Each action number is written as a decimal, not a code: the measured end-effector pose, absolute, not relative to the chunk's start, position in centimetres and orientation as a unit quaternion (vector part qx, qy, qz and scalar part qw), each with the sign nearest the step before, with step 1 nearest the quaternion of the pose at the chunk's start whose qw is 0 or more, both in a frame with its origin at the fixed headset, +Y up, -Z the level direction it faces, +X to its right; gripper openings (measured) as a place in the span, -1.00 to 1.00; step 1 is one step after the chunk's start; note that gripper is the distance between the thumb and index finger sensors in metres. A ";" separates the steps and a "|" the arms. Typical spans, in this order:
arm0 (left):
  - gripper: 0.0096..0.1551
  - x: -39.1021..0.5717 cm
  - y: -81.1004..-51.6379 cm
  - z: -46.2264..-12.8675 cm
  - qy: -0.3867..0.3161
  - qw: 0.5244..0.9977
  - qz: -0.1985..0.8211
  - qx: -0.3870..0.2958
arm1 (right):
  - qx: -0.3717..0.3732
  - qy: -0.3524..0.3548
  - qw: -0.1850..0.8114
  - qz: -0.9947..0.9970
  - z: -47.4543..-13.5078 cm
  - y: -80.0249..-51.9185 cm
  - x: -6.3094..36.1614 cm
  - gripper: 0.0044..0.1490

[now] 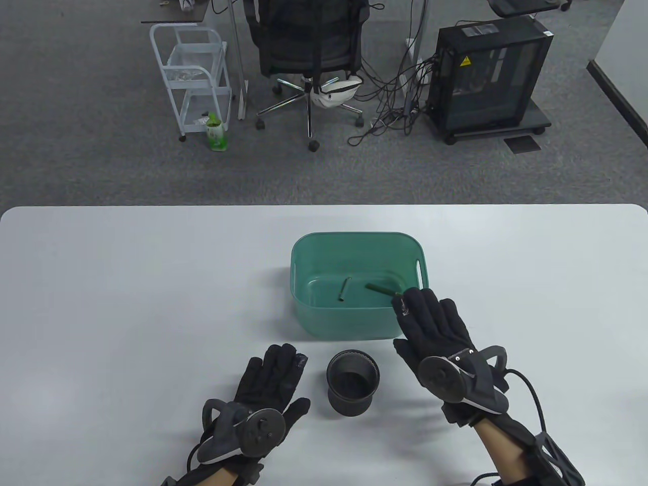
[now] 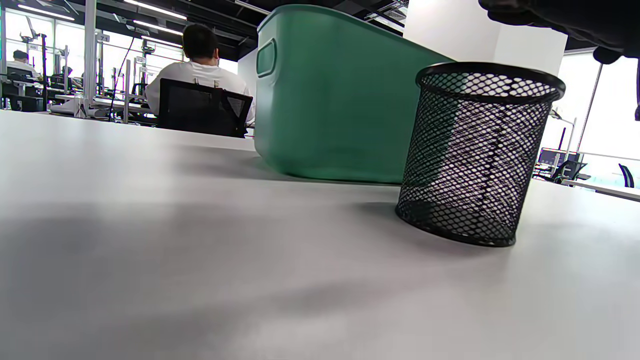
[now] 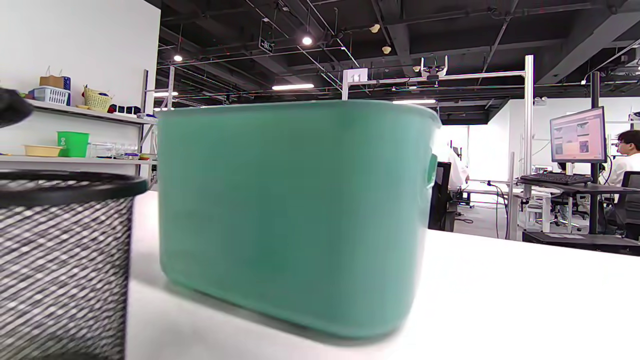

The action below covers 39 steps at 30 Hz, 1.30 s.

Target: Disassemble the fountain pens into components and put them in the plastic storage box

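Currently my right hand (image 1: 439, 336) reaches over the near right rim of the green box (image 1: 304, 263), fingertips pinching a dark green pen part (image 1: 383, 290) that angles down inside. A second pen part (image 1: 346, 290) lies on the box floor. My left hand (image 1: 267, 387) rests flat on the bench (image 1: 126, 304), fingers straight, holding nothing, just beside the black mesh cup (image 1: 353, 382). Risk: letting go too near the rim could bounce the part out onto the bench. A drawn-back wrist could knock the cup, which looks empty.
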<state>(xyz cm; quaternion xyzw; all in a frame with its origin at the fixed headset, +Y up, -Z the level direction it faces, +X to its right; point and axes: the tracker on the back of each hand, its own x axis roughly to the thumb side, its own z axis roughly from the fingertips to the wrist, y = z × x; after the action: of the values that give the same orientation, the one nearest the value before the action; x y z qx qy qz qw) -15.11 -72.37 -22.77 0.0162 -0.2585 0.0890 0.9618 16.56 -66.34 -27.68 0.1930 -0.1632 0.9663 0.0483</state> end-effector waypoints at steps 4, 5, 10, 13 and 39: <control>-0.13 -15.1 -72.4 -22.8 -0.259 0.962 0.089 0.015 | 0.192 -0.153 0.053 0.968 -26.6 -67.3 16.9 -0.12; -0.13 -15.1 -72.4 -22.8 -0.259 0.962 0.089 0.015 | 0.191 -0.152 0.053 0.968 -26.5 -67.4 16.9 -0.12; -0.13 -15.1 -72.4 -22.7 -0.260 0.962 0.087 0.014 | 0.186 -0.143 0.065 0.970 -25.3 -68.6 17.3 -0.11; -0.14 -15.0 -72.4 -22.7 -0.262 0.961 0.088 0.013 | 0.181 -0.141 0.072 0.971 -24.6 -69.3 17.6 -0.11; -0.17 -15.0 -72.4 -22.7 -0.264 0.961 0.079 0.017 | 0.174 -0.142 0.039 0.974 -22.4 -72.3 17.3 -0.12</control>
<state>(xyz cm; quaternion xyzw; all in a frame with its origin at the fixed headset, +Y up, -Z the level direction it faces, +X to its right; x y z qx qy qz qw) -14.96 -72.38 -22.73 0.0171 -0.2638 0.0786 0.9612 17.34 -72.34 -22.42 0.1740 -0.1420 0.9737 0.0388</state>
